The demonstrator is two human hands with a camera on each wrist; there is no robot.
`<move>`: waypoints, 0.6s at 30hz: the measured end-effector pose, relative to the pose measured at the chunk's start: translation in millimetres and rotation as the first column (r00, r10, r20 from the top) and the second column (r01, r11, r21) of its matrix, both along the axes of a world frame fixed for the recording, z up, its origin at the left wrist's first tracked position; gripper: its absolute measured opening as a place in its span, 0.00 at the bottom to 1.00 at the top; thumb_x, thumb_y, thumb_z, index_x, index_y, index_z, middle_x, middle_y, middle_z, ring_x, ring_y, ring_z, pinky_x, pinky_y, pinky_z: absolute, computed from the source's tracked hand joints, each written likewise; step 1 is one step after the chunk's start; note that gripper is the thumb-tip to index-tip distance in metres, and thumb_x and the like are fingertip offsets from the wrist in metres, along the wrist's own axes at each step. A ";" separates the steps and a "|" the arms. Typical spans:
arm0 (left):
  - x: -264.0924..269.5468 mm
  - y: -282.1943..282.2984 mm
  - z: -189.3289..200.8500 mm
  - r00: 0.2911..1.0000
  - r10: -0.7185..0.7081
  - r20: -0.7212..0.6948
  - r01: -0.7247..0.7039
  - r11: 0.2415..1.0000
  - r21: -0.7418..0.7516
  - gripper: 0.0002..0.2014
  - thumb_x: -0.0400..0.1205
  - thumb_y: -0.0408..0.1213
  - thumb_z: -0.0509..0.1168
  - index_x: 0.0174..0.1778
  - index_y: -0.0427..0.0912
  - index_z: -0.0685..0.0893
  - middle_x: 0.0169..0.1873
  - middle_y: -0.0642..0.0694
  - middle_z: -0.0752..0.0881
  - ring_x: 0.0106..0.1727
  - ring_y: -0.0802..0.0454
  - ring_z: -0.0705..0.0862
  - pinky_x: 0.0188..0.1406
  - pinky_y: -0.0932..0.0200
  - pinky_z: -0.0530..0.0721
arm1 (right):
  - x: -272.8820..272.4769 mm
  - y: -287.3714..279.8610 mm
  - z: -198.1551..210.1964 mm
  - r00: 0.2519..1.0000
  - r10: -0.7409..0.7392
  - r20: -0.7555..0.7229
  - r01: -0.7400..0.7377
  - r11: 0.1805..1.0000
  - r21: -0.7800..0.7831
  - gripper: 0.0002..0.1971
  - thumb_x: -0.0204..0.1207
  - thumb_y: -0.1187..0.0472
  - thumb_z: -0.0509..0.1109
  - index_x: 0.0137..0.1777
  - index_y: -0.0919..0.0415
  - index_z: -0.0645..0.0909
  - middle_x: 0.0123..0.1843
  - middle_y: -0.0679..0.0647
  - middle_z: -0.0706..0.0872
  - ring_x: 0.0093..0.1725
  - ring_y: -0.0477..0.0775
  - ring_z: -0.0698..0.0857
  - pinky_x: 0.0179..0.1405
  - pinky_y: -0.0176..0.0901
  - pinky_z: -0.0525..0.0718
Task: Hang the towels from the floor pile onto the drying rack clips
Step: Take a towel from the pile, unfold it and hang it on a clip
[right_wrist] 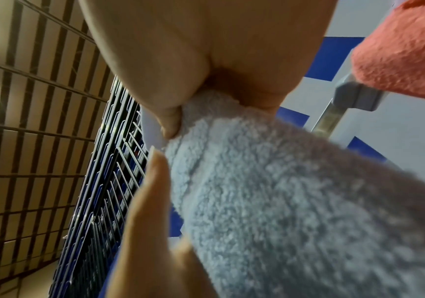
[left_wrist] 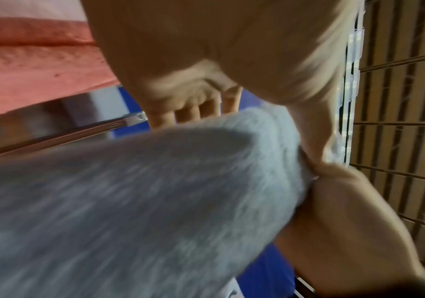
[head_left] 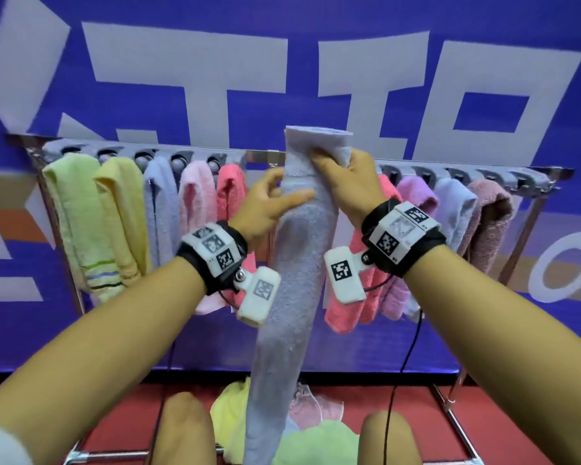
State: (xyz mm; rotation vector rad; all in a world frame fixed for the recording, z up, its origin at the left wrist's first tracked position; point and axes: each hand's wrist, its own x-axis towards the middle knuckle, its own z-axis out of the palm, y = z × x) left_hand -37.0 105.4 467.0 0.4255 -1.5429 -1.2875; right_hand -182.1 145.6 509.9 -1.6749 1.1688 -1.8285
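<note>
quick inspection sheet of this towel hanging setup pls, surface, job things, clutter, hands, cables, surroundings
surface: red floor under the rack.
job's things: long pale blue terry towel held upright in front of the metal drying rack rail with grey clips; five towels hang left of it, from light green to coral, and more at right; a floor pile of yellow and green towels remains.
clutter: nothing seen.
grippers: right hand grips the blue towel near its top; left hand holds its left side, thumb across the front.
cables: black cables hang from the wrist units.
surroundings: blue banner with large pale letters behind the rack.
</note>
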 end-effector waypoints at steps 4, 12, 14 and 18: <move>-1.7 4.7 -54.9 0.961 -0.200 0.188 0.175 0.974 0.144 0.24 0.59 0.38 0.82 0.52 0.42 0.92 0.53 0.42 0.92 0.54 0.46 0.90 0.57 0.51 0.86 | 3.8 -2.9 7.7 0.993 -0.113 -0.023 0.113 0.993 0.030 0.12 0.77 0.57 0.72 0.41 0.67 0.85 0.35 0.59 0.85 0.36 0.55 0.83 0.39 0.60 0.87; 21.5 0.4 -77.4 0.931 -0.170 0.323 0.088 0.963 0.255 0.23 0.59 0.44 0.81 0.42 0.30 0.90 0.40 0.38 0.91 0.40 0.46 0.88 0.42 0.56 0.87 | -60.9 8.8 21.7 0.803 -0.587 -0.101 0.595 0.800 0.080 0.20 0.81 0.50 0.66 0.29 0.59 0.75 0.30 0.53 0.78 0.31 0.52 0.74 0.33 0.43 0.72; 25.8 2.3 -63.1 0.932 -0.187 0.310 0.112 0.963 0.244 0.15 0.65 0.40 0.79 0.40 0.32 0.90 0.38 0.39 0.91 0.37 0.50 0.89 0.36 0.59 0.86 | -76.9 15.5 16.9 0.739 -0.642 -0.203 0.671 0.727 0.144 0.14 0.81 0.52 0.64 0.39 0.60 0.81 0.40 0.59 0.82 0.41 0.59 0.78 0.41 0.44 0.73; 20.0 9.6 -25.2 0.929 -0.202 0.311 0.146 0.970 0.194 0.16 0.76 0.35 0.75 0.52 0.26 0.86 0.42 0.37 0.91 0.39 0.48 0.90 0.38 0.59 0.87 | -63.9 25.2 -12.4 0.654 -0.645 -0.395 0.720 0.691 0.063 0.22 0.77 0.55 0.69 0.70 0.62 0.75 0.67 0.59 0.81 0.66 0.59 0.79 0.63 0.44 0.73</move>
